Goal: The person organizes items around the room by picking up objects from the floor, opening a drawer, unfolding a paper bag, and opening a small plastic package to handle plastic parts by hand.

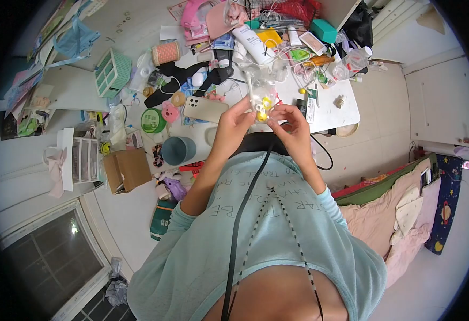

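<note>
A small clear plastic bag with yellow and white pieces in its lower part is held up between my two hands, over the desk's near edge. My left hand pinches it from the left side, thumb and fingers closed. On the other side, my right hand has its fingertips closed on the lower right of the bag. What the small pieces are, I cannot make out. Just left of my left hand lies a light-coloured phone with several camera lenses. A dark cylindrical item stands beyond my right hand.
Clutter covers the white desk: a white tube, a pink cap, a clear bottle, a green round tub. A blue-grey cup and cardboard box are at left. A bed is at right.
</note>
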Motion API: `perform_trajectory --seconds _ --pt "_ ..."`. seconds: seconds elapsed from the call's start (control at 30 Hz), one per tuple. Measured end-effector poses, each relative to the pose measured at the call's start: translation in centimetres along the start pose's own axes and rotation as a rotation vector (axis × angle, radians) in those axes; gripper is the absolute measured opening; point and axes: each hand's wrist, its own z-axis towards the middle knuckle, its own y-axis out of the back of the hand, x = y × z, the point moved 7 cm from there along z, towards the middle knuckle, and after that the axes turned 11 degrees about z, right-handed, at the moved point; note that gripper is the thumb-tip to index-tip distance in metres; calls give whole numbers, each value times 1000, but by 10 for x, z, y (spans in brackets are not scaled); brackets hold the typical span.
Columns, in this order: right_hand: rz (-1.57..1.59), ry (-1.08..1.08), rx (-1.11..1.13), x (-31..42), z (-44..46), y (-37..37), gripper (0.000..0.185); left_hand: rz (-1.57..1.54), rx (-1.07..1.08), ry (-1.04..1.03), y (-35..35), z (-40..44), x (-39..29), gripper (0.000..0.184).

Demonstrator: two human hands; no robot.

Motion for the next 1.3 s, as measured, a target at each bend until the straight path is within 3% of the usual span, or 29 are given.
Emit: perform_trajectory --seconds 0.53,0.67,0.93,1.07,1.3 --pt "283 -94 -9 11 2 3 27 -74 -76 60 2 -5 -26 54" --pt "176 -17 -21 23 0 2 23 -17 -84 -40 3 -4 -26 50" --pt "28 70 -35 39 -3 -5 23 -76 -90 42 -2 -9 -28 38" --pt "-133 180 16 56 -5 -12 25 -120 -149 116 1 -13 -20 36" --pt "-581 667 121 85 -19 -34 30 -275 126 -88 -13 -9 -39 58"
